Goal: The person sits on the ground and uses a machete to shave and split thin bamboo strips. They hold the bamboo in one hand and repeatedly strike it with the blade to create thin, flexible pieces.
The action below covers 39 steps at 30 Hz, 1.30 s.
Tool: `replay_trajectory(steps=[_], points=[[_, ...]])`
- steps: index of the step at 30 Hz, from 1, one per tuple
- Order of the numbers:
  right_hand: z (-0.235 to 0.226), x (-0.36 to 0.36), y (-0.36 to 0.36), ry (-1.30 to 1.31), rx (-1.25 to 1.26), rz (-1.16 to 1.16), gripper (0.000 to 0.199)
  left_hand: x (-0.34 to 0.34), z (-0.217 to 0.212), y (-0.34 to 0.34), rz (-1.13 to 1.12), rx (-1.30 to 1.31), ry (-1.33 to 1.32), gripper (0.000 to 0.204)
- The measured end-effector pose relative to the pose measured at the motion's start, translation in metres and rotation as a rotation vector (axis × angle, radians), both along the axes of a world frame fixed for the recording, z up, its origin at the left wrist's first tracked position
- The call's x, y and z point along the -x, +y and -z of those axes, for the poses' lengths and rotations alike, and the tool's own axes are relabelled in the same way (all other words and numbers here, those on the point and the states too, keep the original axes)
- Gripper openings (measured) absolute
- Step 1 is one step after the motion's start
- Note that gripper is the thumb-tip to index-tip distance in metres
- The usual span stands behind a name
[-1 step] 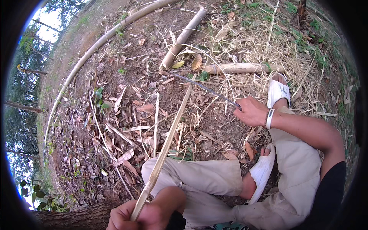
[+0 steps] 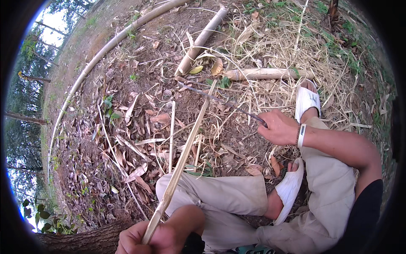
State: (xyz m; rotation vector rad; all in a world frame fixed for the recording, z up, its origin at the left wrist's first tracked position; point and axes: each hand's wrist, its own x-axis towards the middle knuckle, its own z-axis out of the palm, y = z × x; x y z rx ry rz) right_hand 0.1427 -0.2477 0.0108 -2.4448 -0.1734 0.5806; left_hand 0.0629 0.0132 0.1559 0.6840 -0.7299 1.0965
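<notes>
left hand (image 2: 158, 237) down by the knee is clenched round the near end of a bamboo strip (image 2: 186, 152), which runs up and away to the right; right hand (image 2: 279, 127) grips a long knife (image 2: 220, 100), blade pointing left across the strip's far tip.

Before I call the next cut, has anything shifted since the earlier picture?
Nothing visibly changed. The left hand grips the near end of the bamboo strip, and the right hand holds the long knife, whose blade lies across the strip's far end. The legs and white sandals lie as before.
</notes>
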Motion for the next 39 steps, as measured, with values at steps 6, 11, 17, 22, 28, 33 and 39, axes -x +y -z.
replay_trajectory(steps=[6,11,17,22,28,33,39], points=[[-0.106,0.057,0.047,-0.151,-0.312,-0.498,0.024,-0.002,0.000,0.001,0.110,-0.059,-0.010,0.046],[-0.084,0.058,0.052,-0.259,-0.363,-0.547,0.029,-0.001,0.000,-0.013,0.073,-0.086,-0.036,0.045],[-0.103,0.070,0.060,-0.300,-0.316,-0.564,0.033,-0.007,0.006,-0.014,-0.022,0.021,0.009,0.044],[-0.115,0.069,0.074,-0.277,-0.347,-0.595,0.035,0.003,-0.004,-0.009,-0.211,0.007,0.060,0.045],[-0.115,0.063,0.079,-0.309,-0.429,-0.528,0.028,0.005,0.001,-0.019,-0.117,0.020,0.000,0.046],[-0.106,0.045,0.063,-0.139,-0.513,-0.264,0.019,-0.002,-0.004,-0.014,-0.011,-0.026,-0.027,0.043],[-0.152,0.045,0.057,-0.196,-0.718,-0.296,0.010,-0.047,-0.047,-0.008,0.266,-0.163,0.025,0.048]])
